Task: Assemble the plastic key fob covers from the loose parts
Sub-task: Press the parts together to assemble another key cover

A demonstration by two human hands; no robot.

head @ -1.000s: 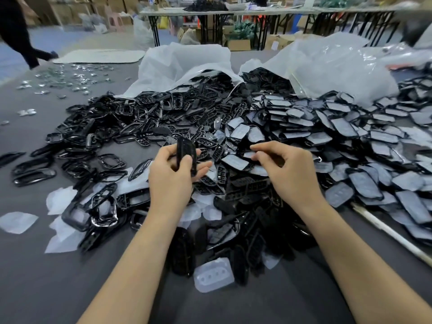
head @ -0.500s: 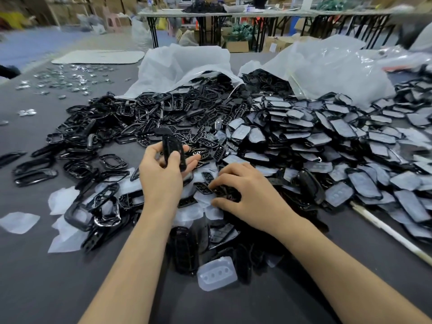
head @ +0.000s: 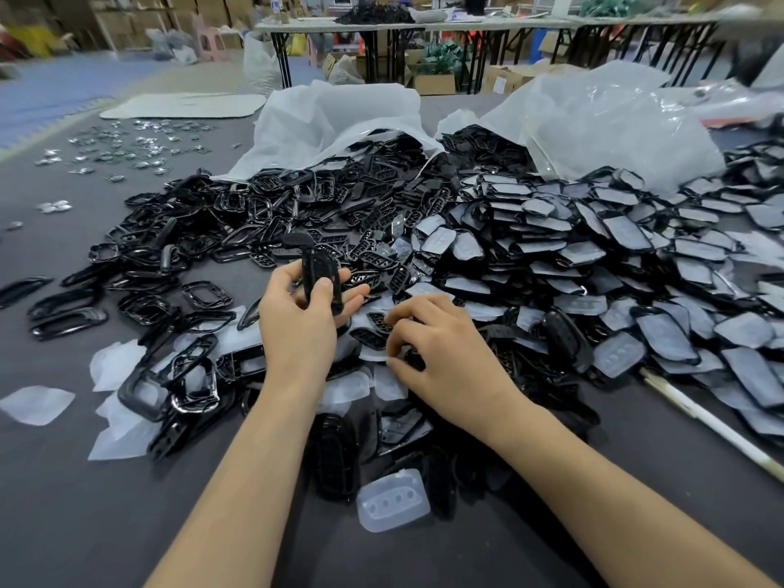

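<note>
Two hands are at work low over the grey counter. The left hand has its fingers and thumb clamped on a black fob shell. The shell is held upright, just above the heap, with the thumb laid across its near face. The right hand has its fingers curled downward. Their tips touch the small black button frames lying just beside the left hand, but I cannot tell whether a piece is pinched between them. Near the forearms, a translucent button pad with four dimples lies flat beside dark shells. To the left of the hands there is a spread of glossy black rings over scraps of clear film. To the right is a deep heap of film-covered panels, with a white rod lying along its near edge. Two opened plastic bags behind the heaps spill more black parts. Small shiny metal pieces are scattered at the far left. Folding tables and cardboard boxes stand in the background, blurred.
</note>
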